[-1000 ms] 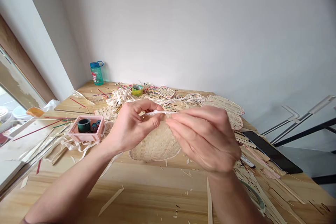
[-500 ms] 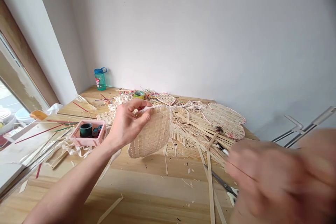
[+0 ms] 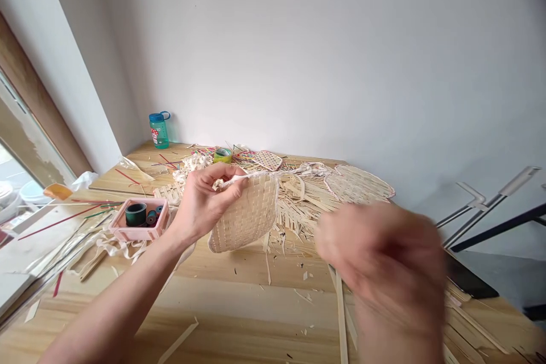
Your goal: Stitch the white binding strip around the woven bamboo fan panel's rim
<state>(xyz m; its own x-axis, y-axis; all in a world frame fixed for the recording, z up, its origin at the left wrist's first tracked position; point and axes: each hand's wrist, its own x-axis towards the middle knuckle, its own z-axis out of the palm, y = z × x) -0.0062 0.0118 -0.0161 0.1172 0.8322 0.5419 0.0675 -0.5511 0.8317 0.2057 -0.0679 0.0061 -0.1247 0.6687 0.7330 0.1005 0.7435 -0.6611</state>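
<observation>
Pinched on its top edge, a pale woven piece [image 3: 245,213] with a stitched border hangs from my left hand [image 3: 209,199] above the wooden table. My right hand [image 3: 384,250] is to the right, raised over the table and smeared by motion; its fingers look curled, but whether they hold anything cannot be made out. Beyond it lies a larger woven piece [image 3: 360,182] with a pinkish edge. Flat pale strips [image 3: 301,199] are heaped between the two woven pieces. A small patterned woven piece [image 3: 267,160] rests farther back.
A pink basket [image 3: 139,231] with dark spools stands left of my left forearm. At the back are a teal bottle [image 3: 159,132] and a roll of green tape [image 3: 222,155]. A black phone-like object [image 3: 473,278] and metal rods [image 3: 473,213] are at the right.
My right hand has moved left, nearer the held woven piece. My left hand keeps its grip on the edge. The view has shifted slightly right, showing more of the table's right side.
</observation>
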